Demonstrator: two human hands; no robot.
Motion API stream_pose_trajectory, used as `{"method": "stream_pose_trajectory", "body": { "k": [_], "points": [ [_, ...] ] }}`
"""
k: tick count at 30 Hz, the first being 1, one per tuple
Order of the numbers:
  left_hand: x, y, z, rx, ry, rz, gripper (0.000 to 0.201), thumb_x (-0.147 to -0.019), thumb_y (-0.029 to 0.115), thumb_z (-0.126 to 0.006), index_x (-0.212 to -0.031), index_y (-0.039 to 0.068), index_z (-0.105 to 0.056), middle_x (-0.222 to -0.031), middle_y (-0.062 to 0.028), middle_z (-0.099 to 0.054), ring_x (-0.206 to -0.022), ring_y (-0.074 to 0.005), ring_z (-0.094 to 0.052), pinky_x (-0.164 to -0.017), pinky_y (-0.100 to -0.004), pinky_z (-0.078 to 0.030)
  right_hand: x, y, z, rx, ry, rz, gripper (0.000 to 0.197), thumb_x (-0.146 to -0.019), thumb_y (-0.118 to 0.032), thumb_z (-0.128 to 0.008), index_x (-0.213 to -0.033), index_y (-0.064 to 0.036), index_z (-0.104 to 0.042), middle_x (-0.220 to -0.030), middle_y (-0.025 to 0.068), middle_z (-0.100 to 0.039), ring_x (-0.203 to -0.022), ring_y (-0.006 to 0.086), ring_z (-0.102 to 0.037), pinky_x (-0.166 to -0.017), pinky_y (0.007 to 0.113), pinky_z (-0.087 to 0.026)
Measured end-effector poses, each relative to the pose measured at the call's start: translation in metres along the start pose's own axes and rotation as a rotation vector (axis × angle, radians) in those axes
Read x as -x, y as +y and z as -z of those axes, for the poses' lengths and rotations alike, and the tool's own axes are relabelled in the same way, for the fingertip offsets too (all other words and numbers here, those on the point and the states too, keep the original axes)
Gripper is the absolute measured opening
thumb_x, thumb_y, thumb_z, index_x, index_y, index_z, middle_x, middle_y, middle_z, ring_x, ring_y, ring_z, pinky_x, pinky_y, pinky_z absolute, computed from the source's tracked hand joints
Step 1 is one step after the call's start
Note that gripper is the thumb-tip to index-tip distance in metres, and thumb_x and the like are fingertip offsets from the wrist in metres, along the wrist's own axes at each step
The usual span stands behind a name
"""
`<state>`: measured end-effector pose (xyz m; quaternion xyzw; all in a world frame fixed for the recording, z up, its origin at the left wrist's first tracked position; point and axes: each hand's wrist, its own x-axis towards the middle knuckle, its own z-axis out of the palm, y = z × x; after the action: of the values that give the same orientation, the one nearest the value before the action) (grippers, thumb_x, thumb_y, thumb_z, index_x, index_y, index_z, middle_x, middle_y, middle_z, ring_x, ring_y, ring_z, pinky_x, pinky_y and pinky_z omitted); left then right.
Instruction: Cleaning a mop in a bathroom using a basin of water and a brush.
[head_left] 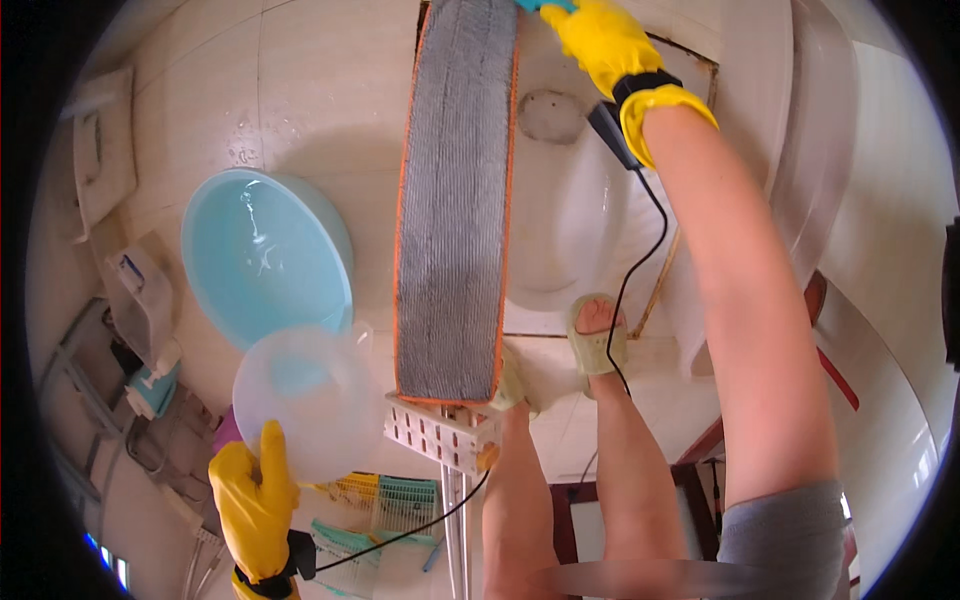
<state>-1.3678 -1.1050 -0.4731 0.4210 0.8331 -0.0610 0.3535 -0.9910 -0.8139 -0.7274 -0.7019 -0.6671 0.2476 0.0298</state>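
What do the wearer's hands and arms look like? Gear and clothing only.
Right hand: yellow glove, rolled cuff, black wrist strap, black boxy module, thin black cable; bare forearm, apparently a grey short sleeve.
Left hand: matching yellow glove, black band, black wrist unit, second thin cable. No markings discernible.

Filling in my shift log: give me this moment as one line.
left hand: holding translucent plastic scoop | right hand: holding teal object, mostly out of frame | grey orange-edged mop pad | light-blue basin: left of pad
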Motion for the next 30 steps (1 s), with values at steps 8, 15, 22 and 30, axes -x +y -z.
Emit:
{"method": "stream_pose_trajectory", "body": {
  "k": [8, 15, 22, 30],
  "points": [
    [-0.026, -0.020, -0.011, -0.294, 0.128, -0.394, 0.050, -0.092, 0.029, -0.072, -0.060, -0.005, -0.055, -0.056, -0.0232, -0.051, -0.048, -0.0400, -0.047, -0.050, -0.0442, -0.037, 0.116, -0.065, 0.079, -0.418, -0.225, -0.036, 0.048, -0.097, -0.051, -0.058, -0.107, -0.0052, -0.065, -0.103, 0.0183, -0.073, -0.092, 0.0312, -0.071, -0.076, 0.048, -0.052],
    [-0.017, 0.009, -0.002, -0.398, 0.043, -0.360, 0.049, -0.092, 0.030, -0.070, -0.060, -0.004, -0.059, -0.056, -0.0225, -0.053, -0.051, -0.0419, -0.050, -0.053, -0.0467, -0.041, 0.179, -0.050, 0.089, -0.552, -0.266, -0.210, 0.040, -0.095, -0.044, -0.065, -0.098, -0.0041, -0.065, -0.069, 0.0094, -0.064, -0.062, 0.0221, -0.064, -0.060, 0.036, -0.048],
    [-0.019, 0.009, -0.002, -0.520, 0.016, -0.387, 0.049, -0.094, 0.035, -0.064, -0.062, -0.002, -0.063, -0.060, -0.0231, -0.058, -0.057, -0.0434, -0.057, -0.057, -0.0478, -0.046, 0.207, -0.043, 0.094, -0.563, -0.193, -0.198, 0.039, -0.095, -0.043, -0.066, -0.099, -0.0042, -0.065, -0.068, 0.0078, -0.064, -0.059, 0.0215, -0.062, -0.058, 0.035, -0.048],
    [-0.053, 0.024, -0.007, -0.548, -0.041, -0.196, 0.053, -0.097, 0.044, -0.056, -0.069, 0.000, -0.069, -0.062, -0.0213, -0.062, -0.059, -0.0439, -0.060, -0.061, -0.0506, -0.050, 0.219, -0.040, 0.111, -0.695, -0.123, -0.418, 0.039, -0.094, -0.044, -0.068, -0.096, -0.0048, -0.064, -0.068, 0.0028, -0.062, -0.056, 0.0121, -0.057, -0.051, 0.029, -0.046]
  ]
}}
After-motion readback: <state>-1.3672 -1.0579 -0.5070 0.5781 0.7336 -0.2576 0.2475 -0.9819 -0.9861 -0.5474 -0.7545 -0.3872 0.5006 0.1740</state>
